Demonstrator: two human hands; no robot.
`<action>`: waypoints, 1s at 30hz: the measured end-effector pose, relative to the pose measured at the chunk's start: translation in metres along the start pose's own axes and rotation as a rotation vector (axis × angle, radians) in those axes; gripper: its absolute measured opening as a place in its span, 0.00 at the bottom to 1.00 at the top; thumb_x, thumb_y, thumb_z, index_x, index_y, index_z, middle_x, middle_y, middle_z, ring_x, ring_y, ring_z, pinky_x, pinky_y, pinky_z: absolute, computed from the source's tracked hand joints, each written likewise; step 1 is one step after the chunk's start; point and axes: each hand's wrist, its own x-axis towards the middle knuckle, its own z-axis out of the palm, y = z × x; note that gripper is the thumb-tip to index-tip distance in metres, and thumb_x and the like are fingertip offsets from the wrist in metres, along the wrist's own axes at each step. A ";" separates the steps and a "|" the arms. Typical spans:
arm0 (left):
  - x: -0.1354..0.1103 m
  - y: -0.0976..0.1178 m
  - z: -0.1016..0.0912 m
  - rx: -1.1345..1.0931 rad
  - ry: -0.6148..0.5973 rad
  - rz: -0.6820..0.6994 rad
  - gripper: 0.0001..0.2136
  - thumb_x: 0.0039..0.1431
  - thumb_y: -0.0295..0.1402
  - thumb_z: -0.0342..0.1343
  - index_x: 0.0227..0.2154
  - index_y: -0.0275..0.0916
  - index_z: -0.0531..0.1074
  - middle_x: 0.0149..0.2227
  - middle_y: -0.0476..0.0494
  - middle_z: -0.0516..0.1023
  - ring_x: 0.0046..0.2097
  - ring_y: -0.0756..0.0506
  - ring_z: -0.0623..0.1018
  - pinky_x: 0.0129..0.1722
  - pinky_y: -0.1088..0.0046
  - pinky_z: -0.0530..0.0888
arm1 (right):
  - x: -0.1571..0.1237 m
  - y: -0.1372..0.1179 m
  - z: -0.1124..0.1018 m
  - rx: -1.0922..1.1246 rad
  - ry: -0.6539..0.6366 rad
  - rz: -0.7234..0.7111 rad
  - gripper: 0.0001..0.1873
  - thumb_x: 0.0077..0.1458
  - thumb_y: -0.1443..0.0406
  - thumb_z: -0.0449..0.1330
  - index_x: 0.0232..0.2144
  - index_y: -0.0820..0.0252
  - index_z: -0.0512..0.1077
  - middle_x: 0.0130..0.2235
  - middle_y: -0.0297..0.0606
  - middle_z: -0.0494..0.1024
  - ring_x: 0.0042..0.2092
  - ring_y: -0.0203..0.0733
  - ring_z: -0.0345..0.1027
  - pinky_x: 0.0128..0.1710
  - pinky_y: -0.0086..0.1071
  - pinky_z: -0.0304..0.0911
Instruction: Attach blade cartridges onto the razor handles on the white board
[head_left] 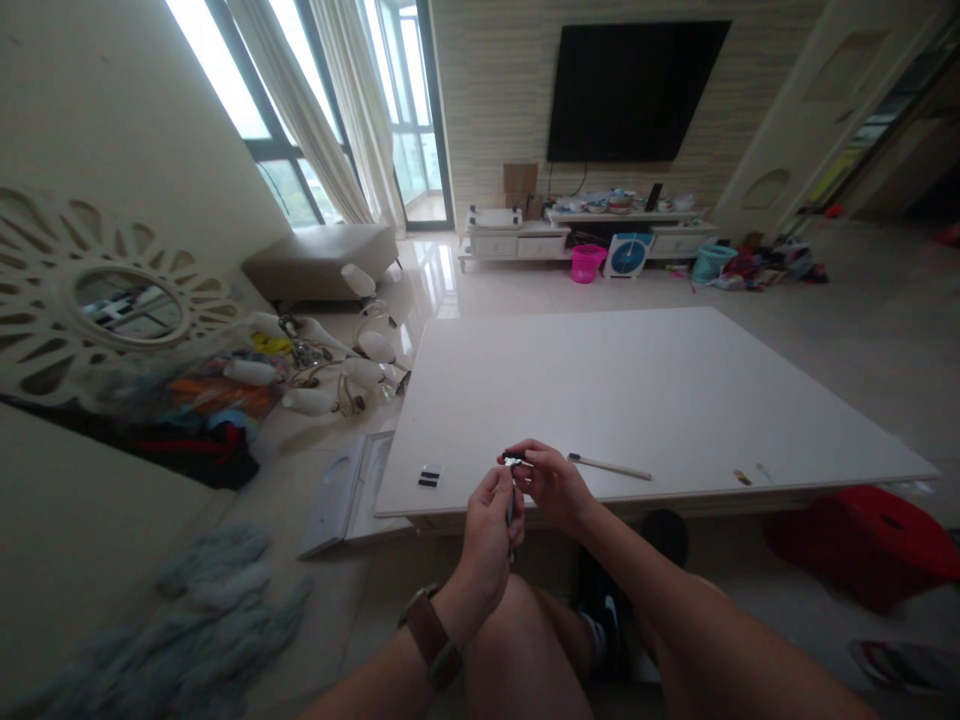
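Observation:
In front of my lap, at the table's near edge, both hands meet at a slim dark-handled tool (pixel 511 512) with a shiny metal head; I cannot make out its kind. My left hand (pixel 489 515) wraps its fingers round the handle. At the head, my right hand (pixel 553 486) pinches a small black part (pixel 514 456) at the top. Right of the hands, a toothbrush-like stick (pixel 611 466) with a dark tip lies on the white table (pixel 577 390). To their left rests a small clear packet with dark strips (pixel 429 477).
Small brown pieces (pixel 741 477) lie near the table's right front edge. A red stool (pixel 877 545) stands below that side. Left of the table are an open white box (pixel 337 500) and a chandelier (pixel 337 370) on the floor. Grey fluffy cloth (pixel 217 610) lies at lower left.

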 end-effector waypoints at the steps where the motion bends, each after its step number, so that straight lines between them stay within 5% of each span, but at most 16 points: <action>1: 0.000 0.000 0.000 -0.001 0.001 -0.001 0.19 0.56 0.50 0.60 0.30 0.39 0.64 0.22 0.57 0.64 0.16 0.59 0.55 0.14 0.83 0.49 | 0.000 0.000 0.000 0.000 -0.002 -0.002 0.10 0.47 0.61 0.66 0.32 0.60 0.80 0.37 0.40 0.82 0.32 0.35 0.68 0.33 0.28 0.61; 21: 0.001 -0.001 -0.002 -0.019 -0.001 0.000 0.22 0.54 0.53 0.61 0.29 0.39 0.62 0.22 0.57 0.63 0.16 0.60 0.55 0.14 0.84 0.49 | 0.002 0.008 -0.004 -0.005 -0.009 -0.030 0.10 0.46 0.60 0.71 0.30 0.58 0.79 0.40 0.40 0.82 0.37 0.38 0.71 0.38 0.31 0.63; 30: 0.000 0.001 -0.001 -0.056 0.017 -0.014 0.19 0.54 0.50 0.61 0.31 0.39 0.65 0.22 0.56 0.64 0.16 0.58 0.57 0.14 0.82 0.49 | 0.003 0.009 -0.003 -0.013 -0.009 -0.021 0.14 0.46 0.58 0.72 0.34 0.59 0.80 0.40 0.40 0.81 0.31 0.34 0.67 0.34 0.29 0.60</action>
